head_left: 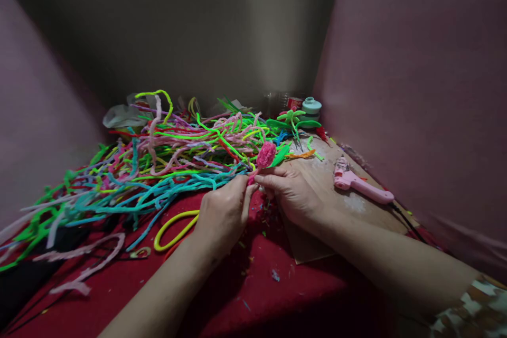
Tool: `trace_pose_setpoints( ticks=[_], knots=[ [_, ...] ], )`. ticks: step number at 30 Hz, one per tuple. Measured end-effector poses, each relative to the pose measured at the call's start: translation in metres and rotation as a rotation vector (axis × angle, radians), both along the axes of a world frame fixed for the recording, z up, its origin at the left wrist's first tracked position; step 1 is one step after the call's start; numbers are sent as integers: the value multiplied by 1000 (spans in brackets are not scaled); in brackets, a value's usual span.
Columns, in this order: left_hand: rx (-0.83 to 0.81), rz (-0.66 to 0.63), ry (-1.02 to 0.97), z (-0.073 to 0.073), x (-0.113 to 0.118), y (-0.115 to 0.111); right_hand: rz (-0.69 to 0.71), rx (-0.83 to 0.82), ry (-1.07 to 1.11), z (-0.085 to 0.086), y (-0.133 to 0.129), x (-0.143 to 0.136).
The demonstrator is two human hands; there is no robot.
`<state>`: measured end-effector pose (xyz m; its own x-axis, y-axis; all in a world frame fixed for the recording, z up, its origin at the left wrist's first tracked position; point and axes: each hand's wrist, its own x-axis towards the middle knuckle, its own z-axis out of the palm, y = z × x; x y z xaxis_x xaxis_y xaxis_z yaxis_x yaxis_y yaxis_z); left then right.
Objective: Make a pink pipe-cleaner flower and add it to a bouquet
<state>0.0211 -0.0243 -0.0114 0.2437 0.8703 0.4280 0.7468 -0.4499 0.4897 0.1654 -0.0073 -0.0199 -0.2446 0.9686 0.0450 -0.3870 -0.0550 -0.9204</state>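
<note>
A pink fuzzy bud [266, 155] on a pink pipe-cleaner stem stands up between my hands. My left hand [224, 208] is closed on the lower part of the stem. My right hand [291, 193] pinches the same stem just below the bud, with thumb and forefinger together. The fingertips of both hands nearly meet. A green leaf-shaped piece [280, 156] lies just behind the bud. Beyond my left hand spreads a big heap of coloured pipe cleaners [174, 148].
On the right, a pink glue gun [366, 186] lies on a brown board [317, 169] with whitish smears. A green pipe-cleaner flower [292, 117] and a pale blue-lidded jar [311, 106] are at the back. A yellow loop [174, 227] rests on the red cloth [277, 290].
</note>
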Motion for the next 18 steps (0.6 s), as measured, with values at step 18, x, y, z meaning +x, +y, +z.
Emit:
trace_pose_setpoints(
  ticks=[18],
  knots=[
    [-483,-83,-480,19,-2,1,116,43,-91,6,0,4]
  ],
)
